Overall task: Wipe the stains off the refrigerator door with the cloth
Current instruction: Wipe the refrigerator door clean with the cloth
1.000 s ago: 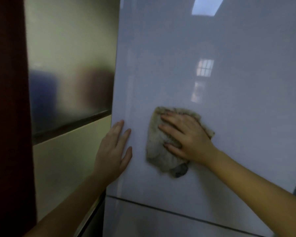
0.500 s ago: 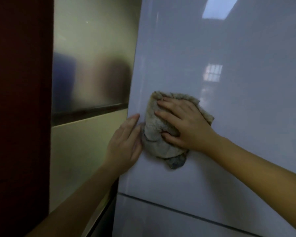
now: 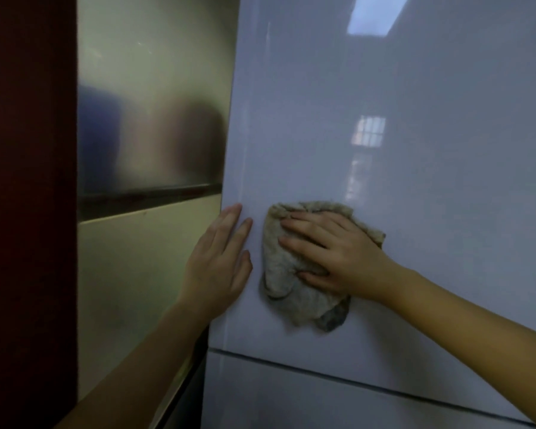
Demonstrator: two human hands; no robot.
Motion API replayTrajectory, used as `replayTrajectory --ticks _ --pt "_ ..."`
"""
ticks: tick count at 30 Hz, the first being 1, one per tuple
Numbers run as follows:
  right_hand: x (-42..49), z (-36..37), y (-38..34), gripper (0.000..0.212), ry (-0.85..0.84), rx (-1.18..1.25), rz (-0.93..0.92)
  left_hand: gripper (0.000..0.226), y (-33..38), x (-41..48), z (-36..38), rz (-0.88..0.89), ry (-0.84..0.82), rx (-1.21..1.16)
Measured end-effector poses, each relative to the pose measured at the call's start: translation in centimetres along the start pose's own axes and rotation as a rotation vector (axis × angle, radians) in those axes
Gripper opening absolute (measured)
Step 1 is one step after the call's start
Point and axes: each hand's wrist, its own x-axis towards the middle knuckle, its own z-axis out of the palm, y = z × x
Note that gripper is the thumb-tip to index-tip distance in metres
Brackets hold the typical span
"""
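Glossy and pale, the door [image 3: 384,181] is filling most of the view and mirroring a ceiling light and a barred window; no stain is showing on it in this dim light, so I cannot tell which patches are dirty; a dark seam [image 3: 369,382] is running across it below both hands, with a second panel under that; to the left a metal side panel [image 3: 149,119] is catching blurred reflections, and a dark red strip [image 3: 25,212] is standing beyond it.

Next in size, the right hand [image 3: 331,255] is lying flat with fingers spread, pressing the cloth [image 3: 294,292] against the door, not clenching it; the left hand [image 3: 217,261] is resting open on the door's left edge, just beside the cloth and apart from it, holding nothing.

Smallest, the cloth is sitting bunched under the palm, a darker, possibly damp corner hanging free at its lower right.

Judging the risks: with only pressure holding it, the cloth is likely to slide out or drop if the palm lifts; being wadded, it may be touching the door unevenly and leaving streaks; the grimy corner could be smearing dirt back on; a hard sideways push may be swinging the door if the left hand is slackening.
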Motion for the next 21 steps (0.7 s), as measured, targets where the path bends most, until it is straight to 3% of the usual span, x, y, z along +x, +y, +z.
replayTrajectory --ticks 3,9,11,15,21 --pt "0.1 -1.2 1.7 0.049 0.032 -0.015 0.022 0.05 0.0 -0.1 0.1 0.0 0.005 -0.003" --pt "0.7 -3.1 3.5 0.056 0.135 -0.024 0.288 0.049 0.2 0.1 0.0 -0.024 -0.002 -0.012" --pt "0.1 -2.2 2.1 0.054 0.115 -0.014 0.262 0.049 0.1 0.1 0.1 -0.021 0.002 -0.012" --pt "-0.9 -0.6 0.4 0.046 0.005 -0.017 0.027 0.049 0.2 0.0 0.0 -0.034 0.002 -0.034" --pt "4.2 -2.5 4.3 0.058 0.071 -0.034 0.156 0.049 0.1 -0.6 -0.1 -0.108 0.032 -0.105"
